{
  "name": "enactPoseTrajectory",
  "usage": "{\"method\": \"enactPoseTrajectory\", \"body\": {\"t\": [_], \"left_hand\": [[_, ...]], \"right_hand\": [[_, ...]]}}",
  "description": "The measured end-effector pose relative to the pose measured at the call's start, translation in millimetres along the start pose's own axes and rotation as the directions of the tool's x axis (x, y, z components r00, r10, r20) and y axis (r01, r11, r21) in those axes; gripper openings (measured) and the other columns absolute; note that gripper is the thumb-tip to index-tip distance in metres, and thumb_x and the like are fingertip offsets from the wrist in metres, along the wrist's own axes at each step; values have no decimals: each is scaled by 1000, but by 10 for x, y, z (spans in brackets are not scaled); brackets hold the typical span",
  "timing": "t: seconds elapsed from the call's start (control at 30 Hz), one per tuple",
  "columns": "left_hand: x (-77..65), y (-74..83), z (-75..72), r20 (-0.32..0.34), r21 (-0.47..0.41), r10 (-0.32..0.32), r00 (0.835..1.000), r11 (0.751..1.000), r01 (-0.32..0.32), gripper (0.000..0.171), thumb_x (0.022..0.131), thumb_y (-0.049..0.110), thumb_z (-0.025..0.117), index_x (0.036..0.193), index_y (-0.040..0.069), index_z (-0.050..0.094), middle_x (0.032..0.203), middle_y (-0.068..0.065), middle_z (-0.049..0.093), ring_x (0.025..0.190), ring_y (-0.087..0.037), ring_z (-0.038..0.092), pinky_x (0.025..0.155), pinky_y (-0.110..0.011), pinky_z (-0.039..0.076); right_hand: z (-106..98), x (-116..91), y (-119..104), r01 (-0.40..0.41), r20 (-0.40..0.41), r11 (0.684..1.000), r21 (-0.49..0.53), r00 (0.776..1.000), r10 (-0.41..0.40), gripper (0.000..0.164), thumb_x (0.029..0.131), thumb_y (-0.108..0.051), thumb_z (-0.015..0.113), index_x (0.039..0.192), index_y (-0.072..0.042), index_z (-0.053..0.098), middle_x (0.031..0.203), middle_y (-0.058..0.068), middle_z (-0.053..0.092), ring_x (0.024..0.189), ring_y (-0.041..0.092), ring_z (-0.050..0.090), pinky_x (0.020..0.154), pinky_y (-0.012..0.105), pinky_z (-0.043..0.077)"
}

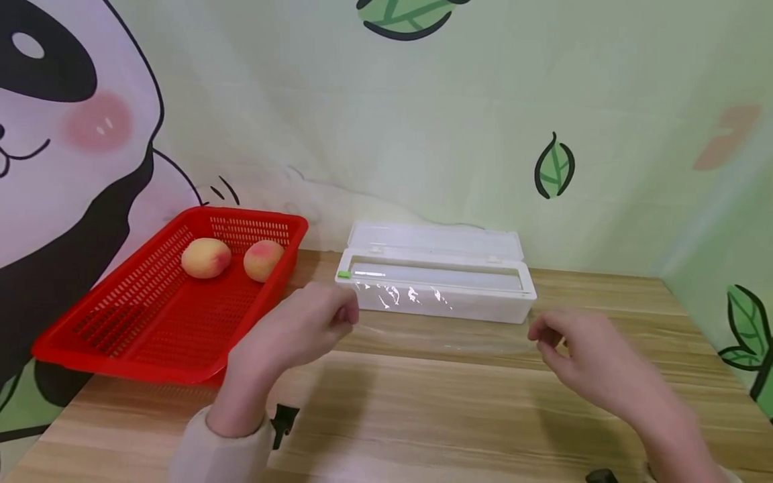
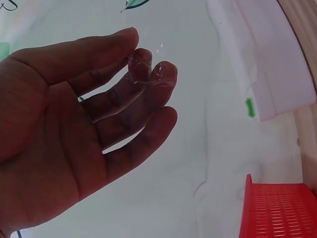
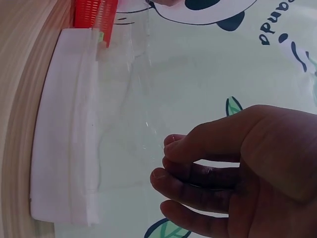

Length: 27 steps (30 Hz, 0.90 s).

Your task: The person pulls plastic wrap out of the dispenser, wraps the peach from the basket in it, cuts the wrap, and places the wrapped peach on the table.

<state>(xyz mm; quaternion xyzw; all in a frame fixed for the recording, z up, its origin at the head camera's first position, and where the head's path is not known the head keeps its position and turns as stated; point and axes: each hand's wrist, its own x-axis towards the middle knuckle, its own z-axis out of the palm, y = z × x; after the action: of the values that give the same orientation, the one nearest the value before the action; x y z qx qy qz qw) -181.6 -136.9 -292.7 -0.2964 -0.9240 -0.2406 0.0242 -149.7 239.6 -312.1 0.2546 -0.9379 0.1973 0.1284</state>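
Note:
A clear sheet of plastic wrap [image 3: 129, 114] stretches from a white wrap dispenser [image 1: 501, 308] toward me. The dispenser's lid [image 1: 435, 243] stands raised at the back, and a small green slider [image 1: 343, 274] sits at its left end. My left hand [image 1: 298, 329], just in front of that end, pinches one corner of the wrap between thumb and fingertips; film clings to the fingers in the left wrist view. Past the right end, my right hand [image 1: 582, 355] pinches the other corner between thumb and forefinger. The film's edge spans the space between both hands, faintly visible.
To the left is a red plastic basket [image 1: 127, 372] with two peaches, one on the left [image 1: 204, 259] and one on the right [image 1: 263, 260]. The wooden table [image 1: 447, 416] meets a printed wall cloth [image 1: 423, 134] at the back, close behind the dispenser.

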Motion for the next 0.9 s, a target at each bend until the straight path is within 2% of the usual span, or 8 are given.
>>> {"method": "enactPoseTrajectory", "body": {"t": [0.13, 0.33, 0.43, 0.53, 0.7, 0.9], "left_hand": [[34, -35, 44, 36, -10, -25, 999, 1000, 26, 13, 89, -2, 74, 90, 10, 69, 78, 4, 62, 72, -15, 58, 68, -29, 53], [81, -95, 126, 77, 3, -51, 996, 999, 51, 15, 89, -3, 71, 87, 11, 67, 76, 4, 60, 73, -16, 57, 69, -29, 52], [103, -120, 163, 118, -13, -71, 990, 997, 73, 16, 89, -5, 69, 87, 11, 67, 77, 4, 60, 74, -16, 57, 69, -30, 53], [129, -137, 201, 176, -19, -102, 979, 994, 107, 16, 89, -4, 68, 85, 11, 66, 76, 3, 60, 73, -17, 57, 68, -31, 52], [176, -147, 270, 265, 0, -165, 950, 985, 171, 15, 91, -2, 68, 83, 11, 67, 74, 1, 60, 72, -18, 56, 66, -31, 51], [214, -178, 348, 309, 20, -197, 930, 979, 201, 14, 89, -3, 70, 85, 10, 71, 77, 3, 62, 74, -18, 58, 68, -32, 52]], "right_hand": [[54, 39, 46, -6, 39, 1000, 1, 999, 6, 21, 83, 8, 73, 88, -12, 71, 82, -9, 66, 75, 8, 62, 66, 34, 54], [150, 76, 115, -41, 109, 998, 42, 993, 36, 22, 83, 9, 74, 87, -12, 70, 81, -9, 64, 75, 8, 60, 68, 35, 55], [188, 81, 140, -54, 142, 997, 62, 989, 45, 22, 83, 8, 75, 86, -13, 69, 80, -10, 64, 75, 8, 59, 68, 35, 55], [220, 86, 163, -48, 173, 996, 71, 984, 35, 22, 83, 6, 76, 85, -15, 70, 79, -11, 64, 76, 8, 60, 68, 35, 54], [264, 90, 213, -22, 194, 998, 53, 981, 11, 24, 83, 2, 79, 80, -20, 70, 78, -15, 64, 76, 7, 61, 68, 35, 53], [331, 81, 318, -3, 251, 997, 80, 968, -18, 28, 80, 3, 80, 75, -21, 66, 76, -16, 60, 73, 4, 57, 67, 31, 52]]}}
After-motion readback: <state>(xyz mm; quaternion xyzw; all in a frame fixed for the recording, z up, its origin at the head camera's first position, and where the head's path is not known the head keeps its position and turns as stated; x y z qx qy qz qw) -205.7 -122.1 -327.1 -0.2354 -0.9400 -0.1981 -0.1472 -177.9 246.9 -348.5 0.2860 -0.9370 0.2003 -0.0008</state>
